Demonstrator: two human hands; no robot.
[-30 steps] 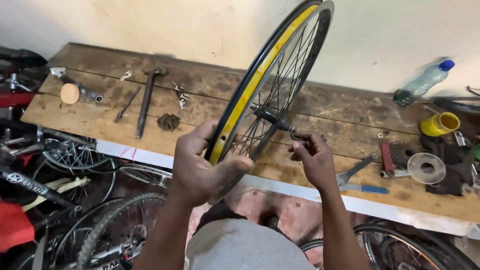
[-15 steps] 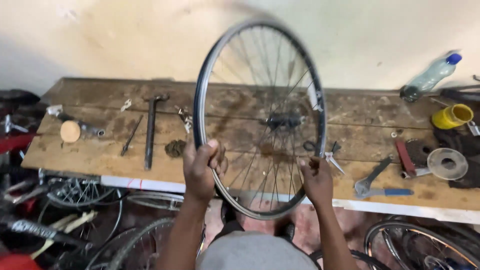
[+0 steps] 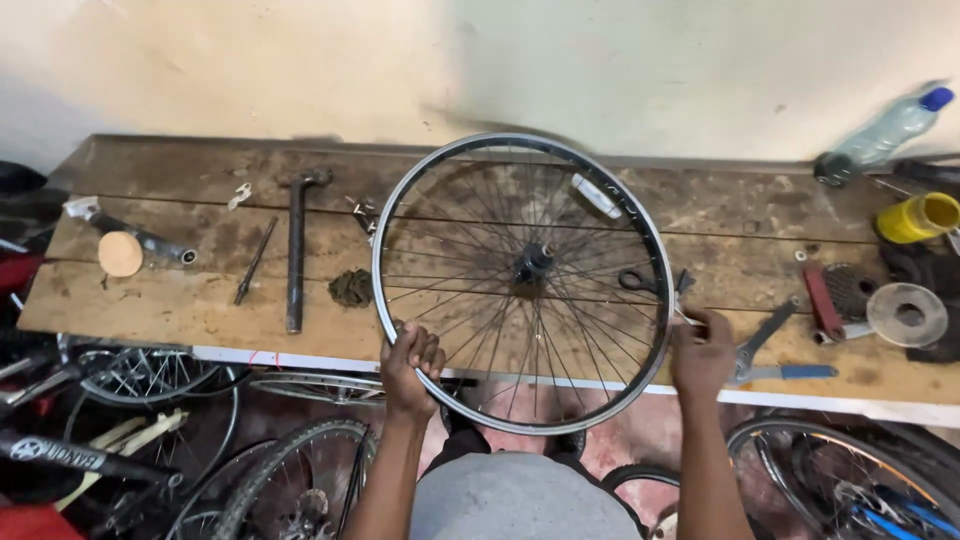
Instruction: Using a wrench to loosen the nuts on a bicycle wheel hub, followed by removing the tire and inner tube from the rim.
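A worn wooden workbench runs along a pale wall, with bicycle wheels and frames crowded on the floor at its near edge. The left hand is closed around the near-left part of a bicycle wheel's rim, fingers curled over the metal; the right hand grips the rim on the near-right side in the same way. The wheel is held almost flat above the bench, its hub over the middle of the boards and its near arc hanging past the bench edge over the person's lap. Just right of the right hand lies a blue-handled wrench, and near the rim's right side lie small black scissors. Left of the wheel sit a small dark clump, a long hammer and a thin rod. At the far right stand a clear plastic bottle and a yellow tub.
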